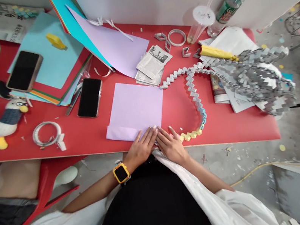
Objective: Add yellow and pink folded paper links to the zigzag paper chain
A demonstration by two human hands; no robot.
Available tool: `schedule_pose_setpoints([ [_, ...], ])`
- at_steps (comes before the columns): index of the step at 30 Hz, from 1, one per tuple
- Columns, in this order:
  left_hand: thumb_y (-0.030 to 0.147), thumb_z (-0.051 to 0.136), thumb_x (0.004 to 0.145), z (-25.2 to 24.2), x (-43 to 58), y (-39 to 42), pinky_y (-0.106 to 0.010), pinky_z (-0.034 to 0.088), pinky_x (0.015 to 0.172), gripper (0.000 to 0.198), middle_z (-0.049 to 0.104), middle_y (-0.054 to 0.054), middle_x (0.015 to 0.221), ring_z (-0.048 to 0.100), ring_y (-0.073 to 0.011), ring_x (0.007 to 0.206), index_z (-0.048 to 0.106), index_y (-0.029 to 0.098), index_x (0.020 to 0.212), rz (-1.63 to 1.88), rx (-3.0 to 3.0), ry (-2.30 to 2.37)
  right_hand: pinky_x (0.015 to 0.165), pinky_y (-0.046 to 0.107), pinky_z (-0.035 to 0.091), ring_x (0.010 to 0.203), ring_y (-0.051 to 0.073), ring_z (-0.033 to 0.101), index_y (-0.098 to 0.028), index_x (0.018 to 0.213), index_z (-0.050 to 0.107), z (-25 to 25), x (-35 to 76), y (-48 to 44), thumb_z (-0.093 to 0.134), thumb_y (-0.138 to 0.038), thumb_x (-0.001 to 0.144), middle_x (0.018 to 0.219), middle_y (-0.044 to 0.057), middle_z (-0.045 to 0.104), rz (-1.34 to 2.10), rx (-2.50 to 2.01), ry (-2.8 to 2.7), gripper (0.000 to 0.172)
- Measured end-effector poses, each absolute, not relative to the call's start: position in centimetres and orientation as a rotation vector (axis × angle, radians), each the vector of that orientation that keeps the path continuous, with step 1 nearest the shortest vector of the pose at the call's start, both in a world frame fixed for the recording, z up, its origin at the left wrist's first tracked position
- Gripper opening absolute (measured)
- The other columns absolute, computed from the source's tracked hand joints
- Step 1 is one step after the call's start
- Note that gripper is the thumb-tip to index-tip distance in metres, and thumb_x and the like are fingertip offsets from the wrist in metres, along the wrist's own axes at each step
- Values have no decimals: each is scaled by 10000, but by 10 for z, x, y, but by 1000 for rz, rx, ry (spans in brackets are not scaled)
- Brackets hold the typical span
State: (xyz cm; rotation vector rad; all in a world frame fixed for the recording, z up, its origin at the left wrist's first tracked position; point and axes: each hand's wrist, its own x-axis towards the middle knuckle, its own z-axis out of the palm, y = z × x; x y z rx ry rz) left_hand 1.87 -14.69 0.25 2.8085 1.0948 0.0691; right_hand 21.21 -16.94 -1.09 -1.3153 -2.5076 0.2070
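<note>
A lilac sheet of paper (137,103) lies on the red table, its near edge folded over into a strip. My left hand (141,147) rests flat on the near right part of that fold, fingers extended, a yellow watch on the wrist. Beside it, with fingertips nearly meeting, my right hand (171,144) presses on the paper's near right corner, fingers stretched out. Neither hand grips anything. To the right of the sheet curves a woven paper chain (196,99), grey with blue and yellow parts, its yellow end close to my right hand.
Two phones (90,98) (24,71), coloured paper sheets (50,48) and a plush bird (4,119) are at left. Folded newspaper pieces (150,65) lie behind the lilac sheet. A cup (200,23), a bottle (226,11) and a grey chain heap (262,82) stand at right. A person sits at far left.
</note>
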Motion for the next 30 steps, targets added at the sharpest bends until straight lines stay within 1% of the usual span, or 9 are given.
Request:
schedule_pose_setpoints([
  [3,294,322,1011,-8,10,-154,-506,304,1152,549,314,-165,1555,320,-285,1449,294,66,1510,47,2717,1207,1194,554,213,1377,253,457,-140,1389,507,-12,213,-171,424,-154,976,1394,124,581,213,-1333,-2523,421],
  [8,247,381,997,-3,-9,-156,-512,338,1134,501,355,-153,1536,357,-302,1429,376,154,1489,100,2686,1280,1199,536,212,1379,244,457,-157,1411,485,-12,214,-172,430,-153,979,1396,116,580,203,-1345,-2514,435],
  [12,137,389,984,4,-25,-141,-485,381,1123,484,366,-156,1533,360,-288,1429,423,179,1465,72,2733,1159,1205,519,203,1361,235,480,-143,1404,490,-12,215,-170,426,-148,982,1394,104,582,178,-1304,-2507,427],
  [14,139,423,978,7,-35,-130,-485,396,1117,476,367,-159,1533,345,-298,1436,452,206,1448,72,2740,1092,1204,518,205,1350,237,493,-134,1402,489,-13,216,-169,425,-137,979,1399,100,577,169,-1296,-2510,428],
  [16,126,434,972,10,-42,-122,-468,421,1110,460,421,-147,1505,379,-290,1419,490,213,1421,97,2747,1033,1198,515,220,1348,235,496,-136,1409,483,-13,216,-169,422,-136,980,1404,103,572,176,-1304,-2515,433],
  [20,90,409,969,11,-45,-124,-394,490,1064,439,507,-106,1447,464,-266,1363,535,170,1382,110,2811,1015,1185,500,256,1346,226,499,-146,1413,480,-11,216,-170,421,-149,984,1396,111,578,188,-1322,-2503,433],
  [23,121,411,979,4,-44,-136,-375,490,1070,427,500,-109,1447,475,-264,1353,519,128,1393,119,2861,1081,1168,487,294,1342,228,504,-153,1408,490,-10,215,-169,427,-166,987,1388,112,585,202,-1330,-2498,426],
  [26,138,415,986,-3,-43,-148,-358,472,1089,459,494,-148,1443,501,-252,1331,448,94,1442,195,2860,1190,1146,463,336,1342,234,504,-142,1403,498,-9,215,-169,438,-184,988,1392,116,581,207,-1332,-2503,422],
  [30,154,434,985,-4,-45,-161,-326,513,1015,527,529,-173,1405,576,-251,1252,341,95,1500,273,2839,1384,1136,446,353,1339,234,505,-128,1403,495,-8,214,-168,440,-188,989,1400,116,574,192,-1335,-2501,422],
])
